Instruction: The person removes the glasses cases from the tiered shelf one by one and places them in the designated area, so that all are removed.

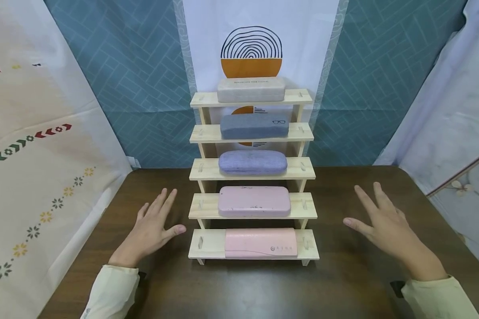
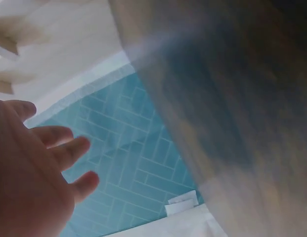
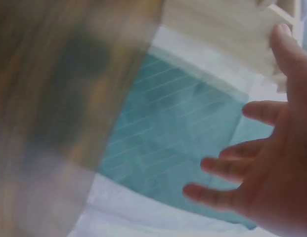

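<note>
Evidently empty: left hand [image 1: 151,228], lower left, and right hand [image 1: 389,228], lower right, fingers spread.
They flank the wooden rack [image 1: 208,243] bearing five cases [image 1: 253,162] at centre; clearing its edges should likely spare the cases a knock.

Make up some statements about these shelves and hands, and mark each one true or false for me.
1. The wooden stand has five shelves. True.
2. The left hand and the right hand are on opposite sides of the stand. True.
3. The right hand grips a case. False: its fingers are spread and hold nothing.
4. The purple case lies on the top shelf. False: it lies on the middle shelf.
5. The blue-gray case bears a drawing of glasses. True.
6. The lowest case is green. False: it is pink.
</note>
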`<state>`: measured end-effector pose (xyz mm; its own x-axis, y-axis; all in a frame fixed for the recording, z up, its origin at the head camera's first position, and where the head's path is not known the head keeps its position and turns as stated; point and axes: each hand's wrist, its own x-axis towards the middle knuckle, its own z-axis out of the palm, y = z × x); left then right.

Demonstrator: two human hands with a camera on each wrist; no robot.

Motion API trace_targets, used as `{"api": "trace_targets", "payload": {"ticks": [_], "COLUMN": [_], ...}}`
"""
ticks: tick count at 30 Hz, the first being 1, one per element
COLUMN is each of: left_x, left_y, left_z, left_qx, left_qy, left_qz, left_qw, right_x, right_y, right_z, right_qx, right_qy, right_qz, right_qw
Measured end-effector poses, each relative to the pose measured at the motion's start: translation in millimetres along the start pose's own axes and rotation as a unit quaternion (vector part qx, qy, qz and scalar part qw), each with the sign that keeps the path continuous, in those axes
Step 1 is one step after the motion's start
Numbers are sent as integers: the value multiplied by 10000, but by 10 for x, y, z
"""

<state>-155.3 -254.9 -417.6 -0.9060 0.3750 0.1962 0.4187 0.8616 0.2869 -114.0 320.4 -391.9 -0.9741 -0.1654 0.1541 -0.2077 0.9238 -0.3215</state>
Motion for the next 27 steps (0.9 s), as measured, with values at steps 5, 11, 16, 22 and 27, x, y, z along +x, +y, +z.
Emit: {"api": "trace_targets", "payload": {"ticks": [5,11,16,22,27], "left_x": [-36,-186,-259,-311,-350], "left_y": [85,186,267,334,385], "left_z": [-65,-48,57,210,341], "left_qx": [-844,-2138,-3079,-4248,-4684], "left_qy": [-228,-458,-627,-886,-978], "left_qz": [-9,-53,60,-48,-190], "left_qw": [9962,9758,9493,9009,8779], "right_x": [-15,-73,-107,-106,-101], "right_y": [-256,-635,-860,-934,-981], "right_z": [-138,-83,106,319,444], "right_qx": [789,1616,2602,2859,2741], "right_qy": [319,511,-136,-639,-1012], "right_qz": [-278,-874,-1153,-1044,-987], "right_qw": [9960,9817,9586,9504,9512]}}
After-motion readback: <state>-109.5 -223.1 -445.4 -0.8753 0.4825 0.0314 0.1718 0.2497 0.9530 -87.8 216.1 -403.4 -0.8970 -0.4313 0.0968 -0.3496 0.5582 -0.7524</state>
